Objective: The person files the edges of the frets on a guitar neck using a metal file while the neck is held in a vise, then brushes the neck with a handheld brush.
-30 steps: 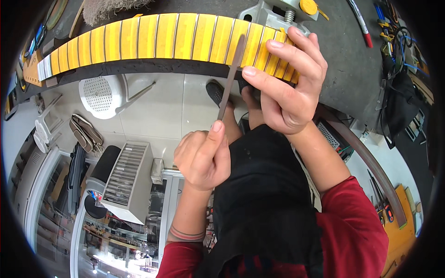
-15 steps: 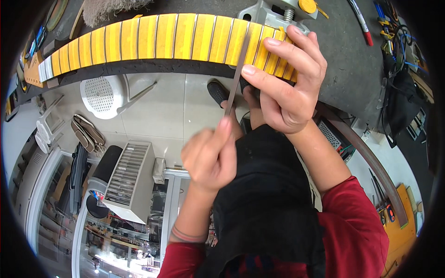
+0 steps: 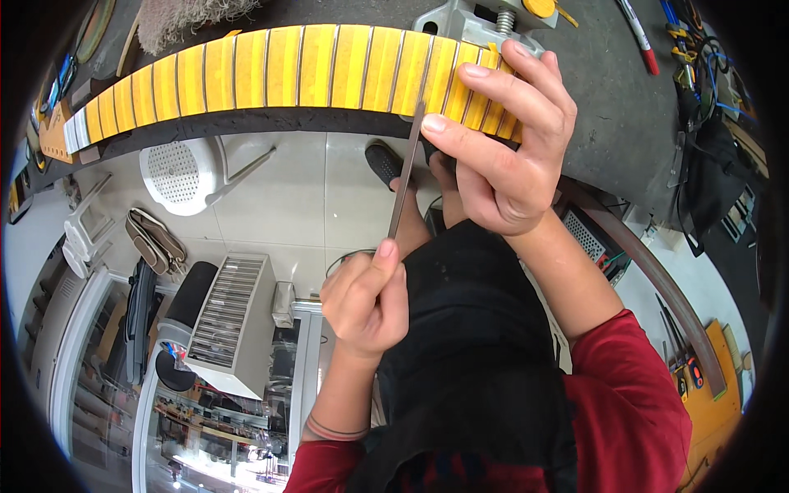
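A guitar neck (image 3: 316, 66) lies across the bench edge, its fretboard covered in yellow tape between bare metal frets. My left hand (image 3: 363, 300) is closed round the lower end of a thin, narrow metal file (image 3: 401, 185). The file slants up and away, its far tip at the near edge of the neck. Over the neck's right end, my right hand (image 3: 514, 144) has its fingers spread, touching the taped surface. One fingertip of that hand is beside the file's tip; whether they touch I cannot tell.
A grey metal vise (image 3: 485, 29) stands behind the neck's right end. Farther right lie a marker (image 3: 639, 37) with a red cap and tangled cables (image 3: 707, 70). Fluffy cloth (image 3: 189, 20) lies far left. On the floor are a white stool (image 3: 177, 177) and a slotted white box (image 3: 234, 320).
My left hand has drawn the file back toward me, so its tip has moved from across the frets to the neck's near edge. My right hand stays on the neck.
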A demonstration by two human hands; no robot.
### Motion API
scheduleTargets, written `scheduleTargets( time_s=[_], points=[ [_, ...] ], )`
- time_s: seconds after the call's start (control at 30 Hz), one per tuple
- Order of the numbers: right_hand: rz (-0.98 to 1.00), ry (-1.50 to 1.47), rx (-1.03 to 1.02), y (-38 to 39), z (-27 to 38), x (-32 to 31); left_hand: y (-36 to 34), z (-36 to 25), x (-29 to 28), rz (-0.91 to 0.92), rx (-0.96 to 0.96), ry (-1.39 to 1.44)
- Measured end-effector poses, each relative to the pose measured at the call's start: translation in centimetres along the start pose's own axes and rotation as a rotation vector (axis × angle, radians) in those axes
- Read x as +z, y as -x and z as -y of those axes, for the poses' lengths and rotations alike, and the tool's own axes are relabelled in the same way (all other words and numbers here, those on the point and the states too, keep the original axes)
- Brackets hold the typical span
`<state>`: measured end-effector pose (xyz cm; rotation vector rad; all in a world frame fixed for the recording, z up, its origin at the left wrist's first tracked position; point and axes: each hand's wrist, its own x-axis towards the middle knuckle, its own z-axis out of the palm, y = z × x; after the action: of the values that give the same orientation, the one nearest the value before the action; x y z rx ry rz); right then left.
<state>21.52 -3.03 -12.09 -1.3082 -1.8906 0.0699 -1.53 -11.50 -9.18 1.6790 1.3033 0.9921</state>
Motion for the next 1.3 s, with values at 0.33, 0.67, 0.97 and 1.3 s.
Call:
scheduleTargets(
  time_s=[0.33,0.67,0.97,1.3],
  points=[
    [0.046,0.015,0.028,-0.6,0.4,-0.1,0.5,0.6,-0.7,0.026,0.072,-0.047],
    [0.010,-0.006,0.021,-0.4,0.2,0.1,1.3,0.4,-0.8,-0.001,0.104,-0.112],
    [0.059,0.001,0.047,-0.9,1.0,-0.4,-7.8,-1.7,1.6,0.011,0.035,-0.091],
    [0.094,0.018,0.052,-0.7,1.1,-0.7,-4.7,-0.8,1.4,-0.050,-0.011,0.044]
  ],
)
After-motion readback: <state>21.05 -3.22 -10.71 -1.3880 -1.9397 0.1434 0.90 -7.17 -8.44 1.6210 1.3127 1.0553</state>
